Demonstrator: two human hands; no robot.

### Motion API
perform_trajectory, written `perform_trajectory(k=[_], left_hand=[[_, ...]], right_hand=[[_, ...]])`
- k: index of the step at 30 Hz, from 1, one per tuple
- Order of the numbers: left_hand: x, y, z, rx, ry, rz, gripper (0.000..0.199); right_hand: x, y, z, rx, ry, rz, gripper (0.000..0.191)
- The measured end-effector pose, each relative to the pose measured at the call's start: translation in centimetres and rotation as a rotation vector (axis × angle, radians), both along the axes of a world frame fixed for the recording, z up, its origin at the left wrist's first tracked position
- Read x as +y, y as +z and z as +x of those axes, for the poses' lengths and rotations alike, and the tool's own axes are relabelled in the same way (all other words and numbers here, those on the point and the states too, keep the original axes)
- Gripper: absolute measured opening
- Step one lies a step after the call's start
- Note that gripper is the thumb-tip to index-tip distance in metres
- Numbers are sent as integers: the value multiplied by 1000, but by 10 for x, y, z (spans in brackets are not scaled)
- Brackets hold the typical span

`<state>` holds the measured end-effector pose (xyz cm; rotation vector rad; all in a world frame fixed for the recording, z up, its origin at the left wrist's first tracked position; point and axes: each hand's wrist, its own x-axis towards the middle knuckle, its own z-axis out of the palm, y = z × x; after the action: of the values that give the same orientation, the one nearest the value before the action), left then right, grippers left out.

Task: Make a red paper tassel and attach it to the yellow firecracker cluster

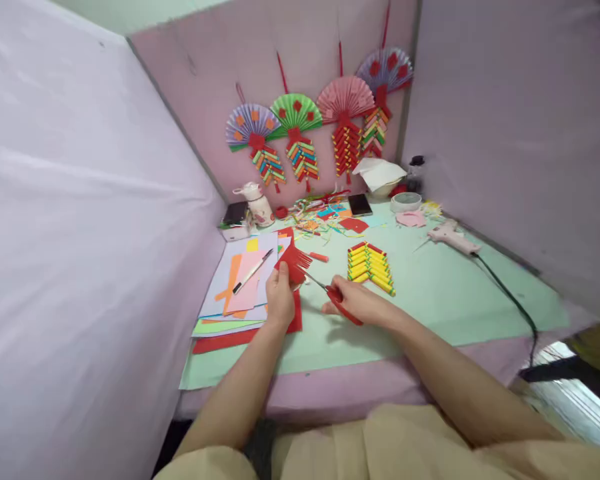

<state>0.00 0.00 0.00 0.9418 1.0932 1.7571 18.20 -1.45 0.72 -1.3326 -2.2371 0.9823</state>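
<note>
My left hand [281,297] is closed on a piece of red paper [293,259], holding it up over the table. Thin strips are cut into the paper's right edge, like a fringe. In my right hand [355,300] is a pair of scissors [337,299] with red handles, fingers wrapped round the loops. The blades point up and left, their tips at the fringed edge. To the right of the paper lies a chevron of yellow and red paper rolls [369,265]. Beneath and left of my left hand are stacked coloured sheets [217,327], with a pen [253,271] on top.
A glue gun [453,237] with a black cord lies at the right. Paper scraps [310,223], a phone [361,205], a tape roll [406,201] and a white thermos [259,203] line the back. Paper fan decorations [296,113] hang on the rear wall; cloth walls enclose both sides.
</note>
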Motion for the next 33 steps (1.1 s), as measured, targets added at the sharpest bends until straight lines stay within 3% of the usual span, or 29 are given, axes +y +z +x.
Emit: perform_trajectory(k=[33], left_hand=[[-3, 4, 3, 32, -82, -38, 44]], right_hand=[[3, 3, 0, 4, -115, 86, 43]])
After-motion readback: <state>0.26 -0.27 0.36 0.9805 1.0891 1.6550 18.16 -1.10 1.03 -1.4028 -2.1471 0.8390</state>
